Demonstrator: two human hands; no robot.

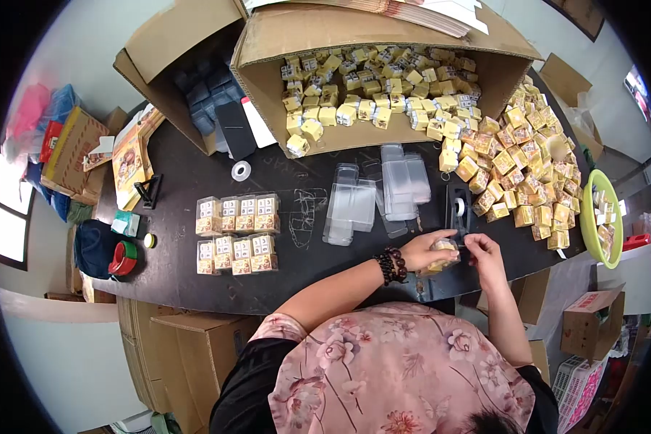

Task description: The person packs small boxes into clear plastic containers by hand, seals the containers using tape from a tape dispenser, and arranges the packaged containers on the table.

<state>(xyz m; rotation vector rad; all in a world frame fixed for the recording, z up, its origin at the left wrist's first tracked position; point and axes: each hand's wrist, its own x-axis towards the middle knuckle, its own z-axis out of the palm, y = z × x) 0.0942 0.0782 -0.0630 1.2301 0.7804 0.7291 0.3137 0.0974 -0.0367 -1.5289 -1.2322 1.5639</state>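
Observation:
My left hand (428, 252), with a dark beaded bracelet at the wrist, is wrapped round a small yellow box (437, 266) near the table's front edge. Just to its right is my right hand (483, 253), its thumb and forefinger pinched together near the front end of a black tape dispenser (457, 210). What the pinch holds, if anything, is too small to make out. Flat clear plastic sleeves (405, 182) lie behind my left hand, with more clear sleeves (351, 206) to their left.
Packed clear boxes (237, 215) stand in two groups on the left. A large carton (267, 69) holds many yellow boxes; more form a pile (521, 159) at the right. A green basket (594, 217) sits by the right edge. A tape roll (241, 171) lies behind the packed boxes.

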